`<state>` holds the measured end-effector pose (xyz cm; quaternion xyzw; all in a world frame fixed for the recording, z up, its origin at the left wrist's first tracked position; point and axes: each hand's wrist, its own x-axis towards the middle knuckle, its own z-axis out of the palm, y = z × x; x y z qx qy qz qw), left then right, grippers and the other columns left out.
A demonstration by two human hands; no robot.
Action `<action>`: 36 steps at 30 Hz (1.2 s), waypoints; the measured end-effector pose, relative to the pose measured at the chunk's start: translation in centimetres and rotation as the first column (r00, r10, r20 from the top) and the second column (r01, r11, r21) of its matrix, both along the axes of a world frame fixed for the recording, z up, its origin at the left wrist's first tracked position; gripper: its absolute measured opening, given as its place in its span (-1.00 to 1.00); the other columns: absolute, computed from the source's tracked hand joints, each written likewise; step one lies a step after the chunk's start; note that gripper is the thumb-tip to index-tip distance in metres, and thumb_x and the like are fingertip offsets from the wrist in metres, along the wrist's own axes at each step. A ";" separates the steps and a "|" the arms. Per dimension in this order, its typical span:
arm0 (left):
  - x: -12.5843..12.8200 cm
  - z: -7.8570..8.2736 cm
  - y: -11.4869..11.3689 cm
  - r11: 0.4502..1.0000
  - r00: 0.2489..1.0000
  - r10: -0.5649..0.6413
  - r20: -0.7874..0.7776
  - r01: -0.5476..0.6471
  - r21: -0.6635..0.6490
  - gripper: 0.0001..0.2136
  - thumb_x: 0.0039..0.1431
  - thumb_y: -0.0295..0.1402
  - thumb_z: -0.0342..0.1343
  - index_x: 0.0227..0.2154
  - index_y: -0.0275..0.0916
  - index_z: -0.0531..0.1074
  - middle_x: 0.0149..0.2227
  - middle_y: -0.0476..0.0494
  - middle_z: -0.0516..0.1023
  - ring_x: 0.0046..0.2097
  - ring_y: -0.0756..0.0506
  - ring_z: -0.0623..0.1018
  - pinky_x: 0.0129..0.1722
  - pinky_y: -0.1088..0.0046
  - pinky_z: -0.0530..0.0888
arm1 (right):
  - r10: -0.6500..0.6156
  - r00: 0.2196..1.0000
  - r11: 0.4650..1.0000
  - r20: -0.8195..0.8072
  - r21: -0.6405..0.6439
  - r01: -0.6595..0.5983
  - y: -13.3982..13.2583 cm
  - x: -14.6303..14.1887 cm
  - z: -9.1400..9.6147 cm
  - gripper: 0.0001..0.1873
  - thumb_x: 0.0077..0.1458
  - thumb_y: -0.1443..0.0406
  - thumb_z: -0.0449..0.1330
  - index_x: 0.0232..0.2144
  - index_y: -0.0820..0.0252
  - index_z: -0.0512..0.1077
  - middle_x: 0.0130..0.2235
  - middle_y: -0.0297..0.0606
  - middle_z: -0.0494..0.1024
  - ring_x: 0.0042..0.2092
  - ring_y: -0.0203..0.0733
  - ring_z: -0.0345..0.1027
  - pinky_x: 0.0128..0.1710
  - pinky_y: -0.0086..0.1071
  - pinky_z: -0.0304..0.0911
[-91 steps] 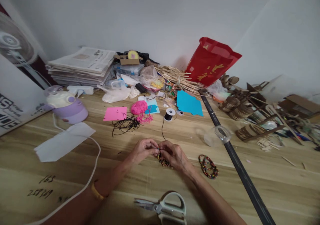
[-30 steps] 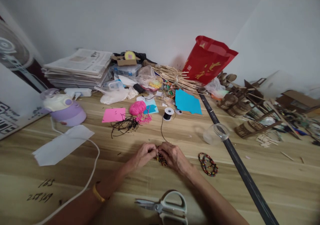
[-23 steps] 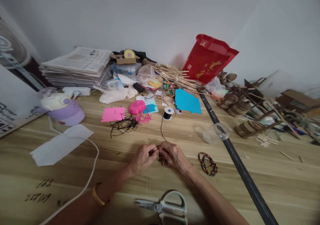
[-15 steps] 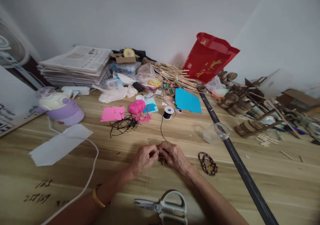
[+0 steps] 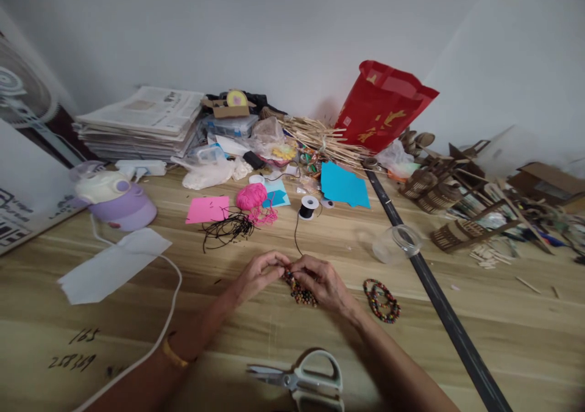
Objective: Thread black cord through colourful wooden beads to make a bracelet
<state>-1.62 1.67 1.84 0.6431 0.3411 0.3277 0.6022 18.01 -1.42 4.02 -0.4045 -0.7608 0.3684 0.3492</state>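
My left hand (image 5: 261, 275) pinches the upper end of a string of small multicoloured beads (image 5: 302, 294) between thumb and fingertips. Close against it, my right hand (image 5: 322, 283) is closed, its fingertips on a thin black cord (image 5: 296, 235) at the same spot. That cord runs back to a white spool (image 5: 309, 207) wound with black. The beads hang and lie bunched on the table below the fingers; the exact point of grip is partly hidden. Finished-looking bead bracelets (image 5: 382, 301) lie right of my right hand. Scissors (image 5: 297, 378) with pale handles rest in front of me.
Black cord pieces (image 5: 231, 230), pink yarn (image 5: 251, 197) and pink paper (image 5: 208, 209) lie beyond my left hand. A clear plastic cup (image 5: 388, 245) lies by a dark strip (image 5: 450, 320). A white cable (image 5: 171, 308) crosses the left side.
My left hand has shifted slightly left, its fingers less curled and more stretched toward the beads. More of the bead bunch shows between the hands.
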 end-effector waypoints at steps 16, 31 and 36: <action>0.2 0.5 -0.3 0.982 0.997 -0.064 0.040 0.070 -0.173 -0.71 -0.01 -0.15 0.21 -0.45 -0.33 0.45 -0.47 -0.07 0.49 -0.38 -0.01 0.44 -0.30 0.48 0.36 | -0.094 0.994 0.996 0.048 0.003 0.094 -0.3 -0.1 0.0 -0.93 0.17 0.34 0.11 -0.38 0.20 0.34 -0.49 -0.37 0.42 -0.46 -0.33 0.28 -0.44 -0.51 0.19; 0.4 0.5 -0.2 0.989 0.994 0.030 0.105 -0.015 -0.146 -0.76 -0.02 -0.21 0.22 -0.49 -0.33 0.44 -0.48 -0.05 0.49 -0.37 -0.03 0.44 -0.29 0.48 0.35 | -0.091 0.983 0.924 0.158 0.381 0.024 -1.0 -0.5 0.1 -0.85 0.17 0.30 0.15 -0.18 0.19 0.32 -0.24 -0.14 0.43 -0.25 -0.17 0.34 -0.29 -0.37 0.28; 0.5 0.9 -0.4 0.988 0.995 0.019 0.097 -0.004 -0.153 -0.76 -0.02 -0.22 0.22 -0.49 -0.34 0.44 -0.49 -0.05 0.48 -0.38 -0.02 0.43 -0.30 0.49 0.34 | -0.083 0.987 0.939 0.139 0.343 0.030 -0.8 -0.5 -0.6 -0.88 0.28 0.34 0.02 -0.28 0.19 0.35 -0.34 -0.21 0.44 -0.36 -0.26 0.33 -0.35 -0.43 0.25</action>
